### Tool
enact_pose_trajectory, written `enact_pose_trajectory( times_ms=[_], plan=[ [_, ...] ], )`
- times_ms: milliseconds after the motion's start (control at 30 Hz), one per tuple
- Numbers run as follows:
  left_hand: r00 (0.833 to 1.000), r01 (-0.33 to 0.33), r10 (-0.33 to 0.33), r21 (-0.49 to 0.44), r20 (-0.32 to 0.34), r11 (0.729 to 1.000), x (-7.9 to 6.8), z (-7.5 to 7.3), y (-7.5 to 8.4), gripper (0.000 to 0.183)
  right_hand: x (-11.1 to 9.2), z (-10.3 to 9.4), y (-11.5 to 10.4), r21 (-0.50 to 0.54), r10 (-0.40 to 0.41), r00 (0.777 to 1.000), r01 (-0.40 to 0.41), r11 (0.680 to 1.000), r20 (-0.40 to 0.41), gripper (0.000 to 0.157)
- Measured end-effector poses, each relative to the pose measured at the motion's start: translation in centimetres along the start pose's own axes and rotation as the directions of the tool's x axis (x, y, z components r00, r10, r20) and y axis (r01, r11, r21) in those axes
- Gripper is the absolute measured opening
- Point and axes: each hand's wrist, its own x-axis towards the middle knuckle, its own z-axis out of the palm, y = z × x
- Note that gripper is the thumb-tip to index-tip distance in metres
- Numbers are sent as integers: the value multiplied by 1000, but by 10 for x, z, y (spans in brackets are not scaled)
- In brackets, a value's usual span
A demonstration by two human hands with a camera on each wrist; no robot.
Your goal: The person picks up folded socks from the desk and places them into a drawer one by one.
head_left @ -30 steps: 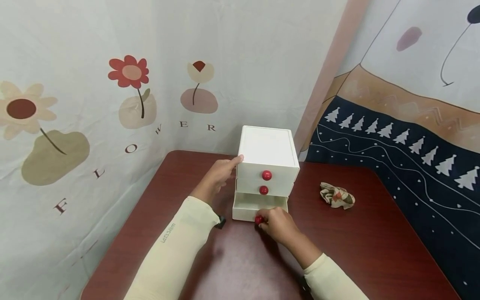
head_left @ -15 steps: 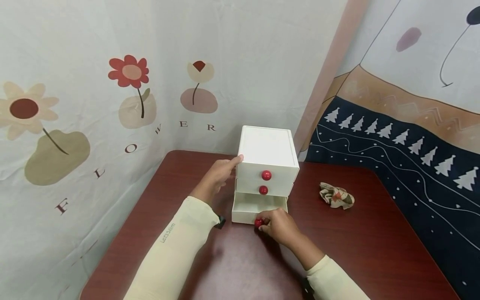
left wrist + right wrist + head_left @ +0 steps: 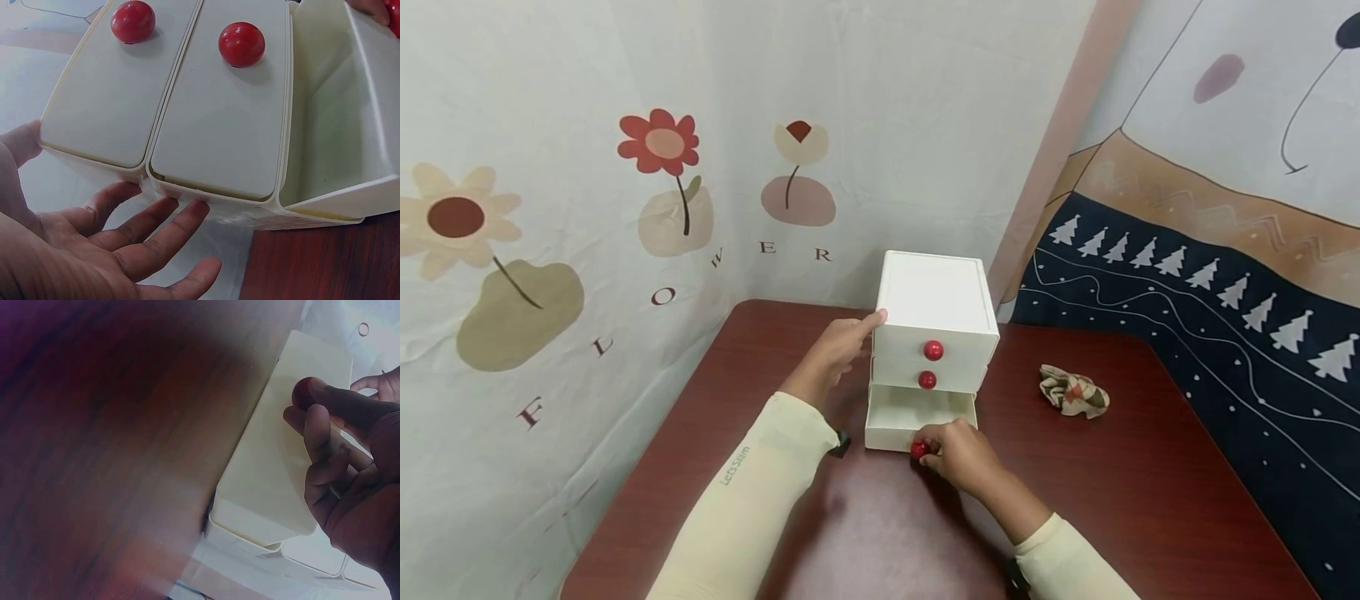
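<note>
A small white drawer cabinet [image 3: 936, 292] with three drawers, each with a round red knob, stands on the table. My right hand [image 3: 961, 454] pinches the red knob [image 3: 919, 450] of the bottom drawer [image 3: 887, 438] between thumb and fingers. That drawer is pulled partly out, and the inside that shows holds nothing. The upper knob [image 3: 133, 22] and middle knob [image 3: 242, 44] sit on closed drawers. With its thumb at the top front edge, my left hand [image 3: 94, 250] rests its spread, relaxed fingers against the cabinet's left side.
A crumpled patterned cloth [image 3: 1074, 392] lies on the dark red-brown table [image 3: 1120, 483], to the right of the cabinet. Behind the table hang a white flower-print curtain [image 3: 910, 125] and a navy one with printed trees [image 3: 1225, 350].
The bottom drawer has slid a little further out toward me, with my right hand still pinching its knob. My left hand stays at the cabinet's side.
</note>
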Motion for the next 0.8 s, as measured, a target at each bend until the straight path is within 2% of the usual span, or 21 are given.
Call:
enact_pose_trajectory(
  times_ms=[567,800],
  plan=[
    [1000,1,-1,-23,3,1000,-1,0,0,73,-14,-5,0,45,-9,999,7,999,47,18],
    [1000,1,-1,-17,-1,1000,-1,0,0,74,-18,-7,2,173,-18,995,1,985,96,17]
  ],
)
